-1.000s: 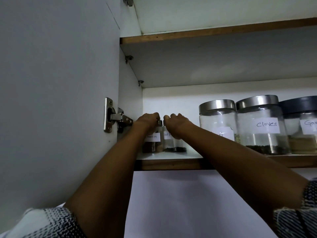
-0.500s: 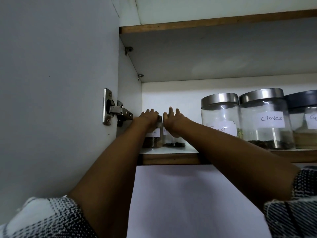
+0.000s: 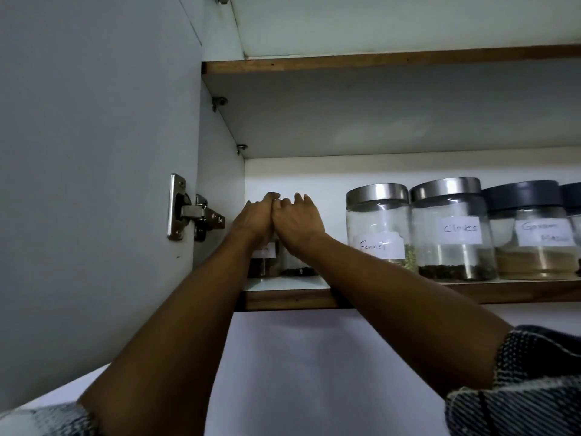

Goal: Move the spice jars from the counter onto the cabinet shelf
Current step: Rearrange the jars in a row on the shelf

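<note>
Since half a second ago both hands have slid further back over the two small spice jars, and their fingers now reach past the lids toward the cabinet's rear wall. The left hand and right hand lie side by side, touching, fingers loosely extended; whether either is gripping a lid I cannot tell, since the hands hide the jar tops. The left spice jar and the right spice jar stand upright at the left end of the cabinet shelf, set back from its front edge, near the side wall and apart from the Fennel jar. The step looks like the final seating and release of this pair. Next, likely, the hands lift clear without tipping the jars and go back for more.
</note>
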`<state>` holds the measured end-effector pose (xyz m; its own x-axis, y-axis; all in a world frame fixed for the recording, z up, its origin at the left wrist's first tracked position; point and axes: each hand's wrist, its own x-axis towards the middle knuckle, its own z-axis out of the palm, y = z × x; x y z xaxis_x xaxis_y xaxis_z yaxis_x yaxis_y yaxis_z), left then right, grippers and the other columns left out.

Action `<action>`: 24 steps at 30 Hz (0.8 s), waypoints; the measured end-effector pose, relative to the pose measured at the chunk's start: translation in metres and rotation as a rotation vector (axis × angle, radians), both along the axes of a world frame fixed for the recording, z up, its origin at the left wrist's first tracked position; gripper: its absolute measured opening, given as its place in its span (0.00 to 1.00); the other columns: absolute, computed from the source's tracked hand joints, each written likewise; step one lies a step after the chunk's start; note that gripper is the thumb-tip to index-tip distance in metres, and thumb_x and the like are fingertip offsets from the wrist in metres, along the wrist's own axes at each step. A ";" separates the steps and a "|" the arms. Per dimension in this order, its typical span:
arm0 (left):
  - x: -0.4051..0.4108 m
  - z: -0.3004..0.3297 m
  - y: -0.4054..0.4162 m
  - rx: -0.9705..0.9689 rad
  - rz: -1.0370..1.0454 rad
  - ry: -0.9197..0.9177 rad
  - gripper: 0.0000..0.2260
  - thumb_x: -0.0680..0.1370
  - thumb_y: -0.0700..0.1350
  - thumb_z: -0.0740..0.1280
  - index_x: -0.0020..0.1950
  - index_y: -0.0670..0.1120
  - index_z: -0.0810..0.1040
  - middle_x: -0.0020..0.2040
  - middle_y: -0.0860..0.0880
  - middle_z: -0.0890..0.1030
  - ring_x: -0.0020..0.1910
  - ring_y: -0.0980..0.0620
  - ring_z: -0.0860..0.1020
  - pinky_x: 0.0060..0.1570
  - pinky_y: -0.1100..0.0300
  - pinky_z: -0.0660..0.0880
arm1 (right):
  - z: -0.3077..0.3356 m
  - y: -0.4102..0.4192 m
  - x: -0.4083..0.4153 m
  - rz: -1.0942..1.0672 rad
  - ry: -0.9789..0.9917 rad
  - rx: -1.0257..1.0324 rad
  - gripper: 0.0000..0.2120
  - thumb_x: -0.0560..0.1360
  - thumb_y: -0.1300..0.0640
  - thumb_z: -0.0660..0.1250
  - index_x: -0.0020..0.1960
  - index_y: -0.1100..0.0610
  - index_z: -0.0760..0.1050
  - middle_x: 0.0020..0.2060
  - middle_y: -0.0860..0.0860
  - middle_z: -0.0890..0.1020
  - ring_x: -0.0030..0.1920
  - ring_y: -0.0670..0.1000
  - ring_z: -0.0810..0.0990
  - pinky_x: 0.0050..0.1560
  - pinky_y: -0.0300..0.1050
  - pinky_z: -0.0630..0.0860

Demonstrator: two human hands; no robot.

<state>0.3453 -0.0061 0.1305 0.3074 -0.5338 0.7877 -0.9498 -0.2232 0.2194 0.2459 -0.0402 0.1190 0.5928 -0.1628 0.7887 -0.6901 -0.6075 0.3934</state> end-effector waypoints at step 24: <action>-0.152 0.034 0.069 -0.061 -0.344 -0.214 0.11 0.79 0.40 0.60 0.58 0.45 0.80 0.58 0.47 0.81 0.50 0.54 0.76 0.51 0.62 0.70 | 0.077 0.042 -0.201 0.224 -0.063 0.049 0.10 0.74 0.66 0.61 0.51 0.60 0.78 0.52 0.58 0.81 0.53 0.58 0.78 0.49 0.48 0.74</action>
<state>0.1937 0.0625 0.1649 -0.0547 -0.5269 0.8481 -0.9924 0.1227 0.0122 0.0451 0.0020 0.1959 0.5681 -0.0718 0.8199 -0.5586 -0.7652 0.3200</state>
